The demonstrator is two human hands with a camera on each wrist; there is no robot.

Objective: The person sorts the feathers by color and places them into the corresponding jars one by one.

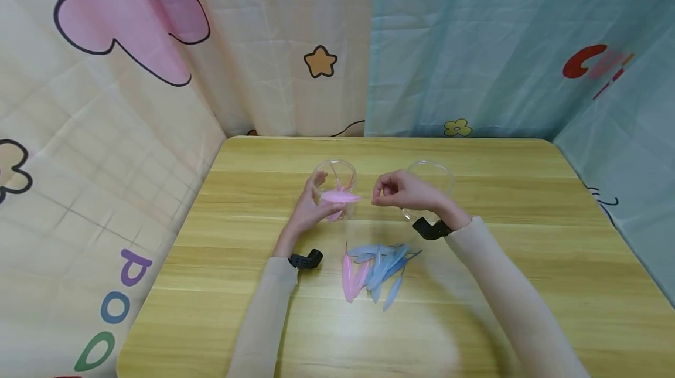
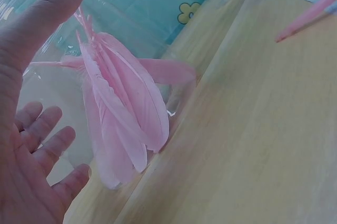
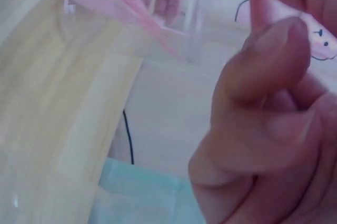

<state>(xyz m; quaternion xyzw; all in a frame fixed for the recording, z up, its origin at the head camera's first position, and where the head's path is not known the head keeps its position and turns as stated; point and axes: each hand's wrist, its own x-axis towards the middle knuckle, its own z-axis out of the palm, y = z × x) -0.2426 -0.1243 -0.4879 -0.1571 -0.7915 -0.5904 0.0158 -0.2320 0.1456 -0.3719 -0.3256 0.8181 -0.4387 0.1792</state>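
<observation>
My left hand (image 1: 308, 208) is round a clear plastic cup (image 1: 345, 167), thumb on the near side and fingers on the far side. Several pink feathers (image 2: 124, 113) stand bunched inside this cup. One pink feather (image 1: 340, 197) lies crosswise to the others; whether it is wholly inside the cup is hard to tell. To the right, my right hand (image 1: 403, 189) hovers with curled fingers, and a small gap separates its fingertips from that feather's tip. I see nothing held in it. Behind this hand stands a second clear cup (image 1: 432, 163).
Nearer to me on the wooden table (image 1: 211, 296) lies a loose pile of blue feathers (image 1: 387, 266), with pink feathers (image 1: 348, 281) at its left side. Patterned curtains (image 1: 285, 26) hang along the table's back and sides.
</observation>
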